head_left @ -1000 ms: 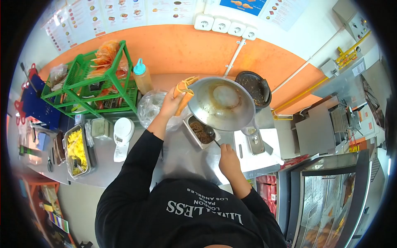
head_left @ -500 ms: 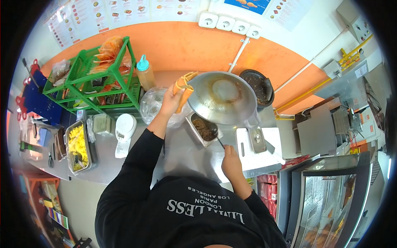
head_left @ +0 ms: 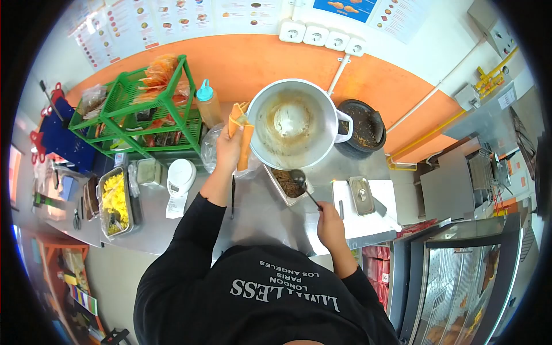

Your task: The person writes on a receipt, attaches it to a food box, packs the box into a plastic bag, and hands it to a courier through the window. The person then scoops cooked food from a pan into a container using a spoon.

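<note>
My left hand (head_left: pixel 229 152) is closed around a folded orange cloth (head_left: pixel 244 150) at the left side of a large metal pot (head_left: pixel 261 129). The pot is tilted so that its stained inside faces me, and it appears held up by that side. Its other handle (head_left: pixel 344 127) sticks out free on the right. My right hand (head_left: pixel 330 224) grips a ladle (head_left: pixel 311 199), whose dark bowl is over a rectangular steel container (head_left: pixel 292 201). Dark brown food (head_left: pixel 283 181) lies in this container, just below the pot's near rim.
A dark stone mortar (head_left: pixel 356 129) stands at the back right. A small lidded steel tin (head_left: pixel 361 195) and a knife (head_left: pixel 380 207) lie on a white cutting board (head_left: pixel 374 223). Leftward are a white scale (head_left: pixel 181 175), a sauce bottle (head_left: pixel 207 104), a green rack (head_left: pixel 144 126) and a yellow-food tray (head_left: pixel 117 201).
The pot has shifted up and left and turned, so more of its inside shows. My left hand moved with it. The ladle's bowl has come higher into view over the container.
</note>
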`<action>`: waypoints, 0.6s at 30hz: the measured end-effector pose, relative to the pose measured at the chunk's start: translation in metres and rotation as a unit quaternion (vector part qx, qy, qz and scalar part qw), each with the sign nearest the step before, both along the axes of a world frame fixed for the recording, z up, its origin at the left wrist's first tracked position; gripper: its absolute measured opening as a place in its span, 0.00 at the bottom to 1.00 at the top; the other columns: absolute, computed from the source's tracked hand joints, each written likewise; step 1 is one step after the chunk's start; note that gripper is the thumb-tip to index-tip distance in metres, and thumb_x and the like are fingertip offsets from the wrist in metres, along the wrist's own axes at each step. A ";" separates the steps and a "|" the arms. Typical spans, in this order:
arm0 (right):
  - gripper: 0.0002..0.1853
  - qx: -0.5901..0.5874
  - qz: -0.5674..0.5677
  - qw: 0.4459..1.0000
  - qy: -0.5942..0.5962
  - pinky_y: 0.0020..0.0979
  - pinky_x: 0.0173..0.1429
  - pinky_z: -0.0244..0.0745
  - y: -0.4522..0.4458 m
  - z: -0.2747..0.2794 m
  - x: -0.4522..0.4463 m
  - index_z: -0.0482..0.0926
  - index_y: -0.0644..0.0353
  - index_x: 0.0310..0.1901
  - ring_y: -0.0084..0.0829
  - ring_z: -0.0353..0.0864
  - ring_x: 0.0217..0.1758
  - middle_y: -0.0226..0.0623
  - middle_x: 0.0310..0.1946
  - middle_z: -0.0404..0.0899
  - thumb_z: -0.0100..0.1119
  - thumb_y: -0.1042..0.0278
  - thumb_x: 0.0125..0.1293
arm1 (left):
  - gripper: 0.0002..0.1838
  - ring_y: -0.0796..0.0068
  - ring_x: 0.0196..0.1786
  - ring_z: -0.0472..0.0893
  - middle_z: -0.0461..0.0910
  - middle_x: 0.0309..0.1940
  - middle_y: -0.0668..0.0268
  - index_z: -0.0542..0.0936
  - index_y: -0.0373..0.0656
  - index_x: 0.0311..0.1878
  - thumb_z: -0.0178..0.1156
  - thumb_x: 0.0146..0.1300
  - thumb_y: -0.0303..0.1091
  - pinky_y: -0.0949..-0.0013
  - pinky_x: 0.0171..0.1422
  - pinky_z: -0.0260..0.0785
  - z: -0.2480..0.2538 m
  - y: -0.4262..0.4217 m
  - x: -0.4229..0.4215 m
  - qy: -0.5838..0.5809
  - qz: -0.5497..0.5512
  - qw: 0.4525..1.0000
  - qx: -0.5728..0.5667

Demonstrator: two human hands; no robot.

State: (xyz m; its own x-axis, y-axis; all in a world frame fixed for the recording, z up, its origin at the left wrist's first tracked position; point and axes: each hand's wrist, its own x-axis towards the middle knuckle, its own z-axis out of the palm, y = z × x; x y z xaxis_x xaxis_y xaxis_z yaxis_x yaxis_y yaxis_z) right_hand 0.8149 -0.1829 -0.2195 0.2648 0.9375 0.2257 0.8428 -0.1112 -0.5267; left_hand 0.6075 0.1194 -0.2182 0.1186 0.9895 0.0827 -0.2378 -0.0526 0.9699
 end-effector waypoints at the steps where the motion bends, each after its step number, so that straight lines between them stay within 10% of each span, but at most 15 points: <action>1: 0.15 0.042 -0.009 0.998 0.048 0.42 0.50 0.78 0.002 0.006 0.001 0.75 0.62 0.55 0.51 0.82 0.45 0.47 0.43 0.81 0.51 0.81 0.68 | 0.16 0.75 0.46 0.82 0.84 0.47 0.63 0.77 0.35 0.60 0.58 0.74 0.32 0.69 0.51 0.75 0.000 -0.002 -0.003 0.002 0.004 1.000 0.002; 13: 0.09 0.194 -0.178 0.955 0.134 0.42 0.44 0.76 -0.009 -0.030 0.147 0.75 0.62 0.50 0.44 0.84 0.40 0.47 0.38 0.82 0.53 0.74 0.71 | 0.17 0.63 0.49 0.86 0.84 0.50 0.58 0.75 0.34 0.61 0.55 0.73 0.30 0.58 0.53 0.82 -0.033 -0.030 -0.050 -0.087 -0.090 0.968 -0.219; 15: 0.09 -0.034 -0.288 0.956 0.036 0.45 0.46 0.77 -0.017 -0.058 0.183 0.77 0.60 0.45 0.47 0.84 0.43 0.47 0.40 0.83 0.61 0.66 0.68 | 0.17 0.61 0.50 0.85 0.83 0.51 0.56 0.74 0.33 0.61 0.55 0.73 0.31 0.55 0.53 0.83 -0.030 -0.042 -0.055 -0.071 -0.067 0.970 -0.222; 18: 0.15 -0.059 -0.306 0.950 0.000 0.46 0.46 0.78 -0.015 -0.095 0.210 0.79 0.59 0.40 0.50 0.84 0.44 0.47 0.38 0.85 0.67 0.57 0.62 | 0.19 0.58 0.54 0.84 0.82 0.54 0.54 0.73 0.33 0.62 0.54 0.74 0.33 0.51 0.56 0.82 -0.016 -0.064 -0.073 -0.076 -0.034 0.967 -0.240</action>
